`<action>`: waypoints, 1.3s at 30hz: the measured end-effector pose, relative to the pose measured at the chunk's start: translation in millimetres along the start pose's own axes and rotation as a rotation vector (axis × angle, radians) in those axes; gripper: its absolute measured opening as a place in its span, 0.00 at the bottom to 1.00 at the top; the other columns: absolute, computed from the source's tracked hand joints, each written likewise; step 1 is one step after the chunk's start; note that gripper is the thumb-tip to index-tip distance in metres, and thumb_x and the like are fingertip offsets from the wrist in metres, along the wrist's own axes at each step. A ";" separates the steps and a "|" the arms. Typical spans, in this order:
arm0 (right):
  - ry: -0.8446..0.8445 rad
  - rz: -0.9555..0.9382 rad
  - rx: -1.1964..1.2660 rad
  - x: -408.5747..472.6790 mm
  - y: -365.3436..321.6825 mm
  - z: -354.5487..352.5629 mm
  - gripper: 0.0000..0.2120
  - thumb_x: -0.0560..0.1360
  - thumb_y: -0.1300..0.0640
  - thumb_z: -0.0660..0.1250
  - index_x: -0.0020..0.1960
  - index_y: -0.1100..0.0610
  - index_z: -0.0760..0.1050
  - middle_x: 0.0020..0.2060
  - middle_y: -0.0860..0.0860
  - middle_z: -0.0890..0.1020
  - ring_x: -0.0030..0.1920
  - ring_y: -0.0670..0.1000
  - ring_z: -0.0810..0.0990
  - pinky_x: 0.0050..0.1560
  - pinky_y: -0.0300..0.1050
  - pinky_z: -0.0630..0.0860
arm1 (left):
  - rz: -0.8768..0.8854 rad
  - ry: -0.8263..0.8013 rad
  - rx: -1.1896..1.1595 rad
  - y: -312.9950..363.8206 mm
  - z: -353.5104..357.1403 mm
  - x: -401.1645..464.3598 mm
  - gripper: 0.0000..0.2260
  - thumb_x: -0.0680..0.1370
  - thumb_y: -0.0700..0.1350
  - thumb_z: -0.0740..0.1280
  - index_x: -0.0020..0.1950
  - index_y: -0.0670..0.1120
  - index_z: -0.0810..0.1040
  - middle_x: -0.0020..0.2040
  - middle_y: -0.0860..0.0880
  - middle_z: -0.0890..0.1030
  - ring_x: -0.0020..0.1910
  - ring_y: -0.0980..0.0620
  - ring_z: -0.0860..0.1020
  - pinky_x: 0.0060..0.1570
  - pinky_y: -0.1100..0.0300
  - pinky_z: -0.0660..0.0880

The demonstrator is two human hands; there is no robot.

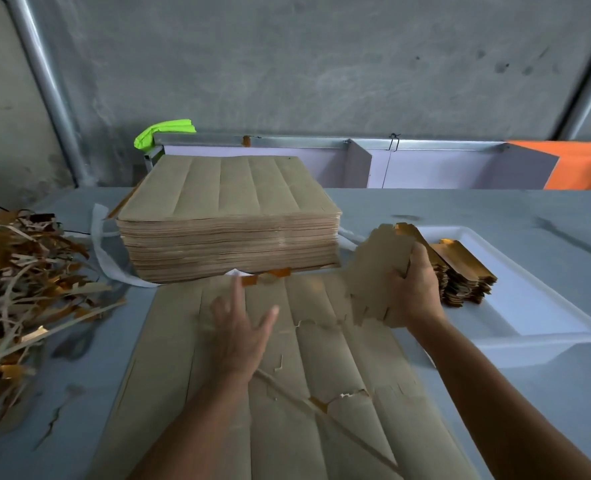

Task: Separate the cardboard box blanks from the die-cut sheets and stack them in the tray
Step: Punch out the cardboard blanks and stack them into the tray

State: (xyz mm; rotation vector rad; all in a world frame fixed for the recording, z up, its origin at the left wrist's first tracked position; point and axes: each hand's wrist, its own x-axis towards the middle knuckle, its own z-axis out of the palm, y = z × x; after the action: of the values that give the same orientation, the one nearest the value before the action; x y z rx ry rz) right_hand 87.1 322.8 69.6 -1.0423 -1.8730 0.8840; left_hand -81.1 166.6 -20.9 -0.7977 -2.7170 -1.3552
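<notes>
Right hand [413,289] gripping a bundle of blanks [378,268], fingers curled round it, just left of the tray [529,327]. Tray's stack [467,271] directly beyond, long axis running away. Left hand [242,327] spread flat on the sheet [287,393], far from tray.

Two forearms were in view, both bare to the frame edge. The left hand [240,336] and right hand [413,289] were bare.
</notes>
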 end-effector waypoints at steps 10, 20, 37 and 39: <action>-0.173 0.034 -0.100 -30.6 19.1 -13.2 0.19 0.79 0.69 0.56 0.67 0.59 0.73 0.63 0.60 0.73 0.58 0.58 0.74 0.58 0.53 0.75 | -0.023 -0.341 0.544 24.2 19.8 -18.9 0.30 0.69 0.66 0.66 0.66 0.54 0.68 0.69 0.45 0.63 0.68 0.43 0.60 0.63 0.49 0.63; 0.015 0.104 0.000 -51.5 35.3 -34.5 0.13 0.79 0.65 0.60 0.61 0.60 0.77 0.54 0.49 0.70 0.53 0.52 0.70 0.55 0.53 0.75 | 0.448 -0.413 0.515 28.7 32.7 -19.1 0.25 0.75 0.59 0.64 0.70 0.54 0.67 0.71 0.50 0.65 0.69 0.46 0.61 0.66 0.49 0.60; -0.045 0.064 -0.035 -68.4 43.9 -42.7 0.13 0.78 0.65 0.61 0.61 0.60 0.77 0.54 0.52 0.74 0.51 0.51 0.72 0.48 0.44 0.73 | -0.215 0.239 -1.304 48.4 -105.8 16.6 0.13 0.80 0.47 0.60 0.37 0.48 0.77 0.40 0.52 0.83 0.49 0.57 0.82 0.60 0.59 0.69; -0.077 0.055 -0.091 -69.5 41.7 -37.8 0.14 0.78 0.66 0.62 0.62 0.61 0.76 0.57 0.56 0.77 0.52 0.53 0.74 0.50 0.45 0.74 | -0.285 0.308 -1.332 33.1 -117.3 17.2 0.13 0.81 0.49 0.58 0.39 0.47 0.75 0.41 0.52 0.82 0.49 0.57 0.82 0.59 0.60 0.70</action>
State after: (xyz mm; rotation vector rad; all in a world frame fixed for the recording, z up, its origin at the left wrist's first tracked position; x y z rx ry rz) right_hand 157.8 285.5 29.6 -1.1344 -1.9724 0.8893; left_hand -106.9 102.9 81.2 -0.0687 -1.4381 -2.9908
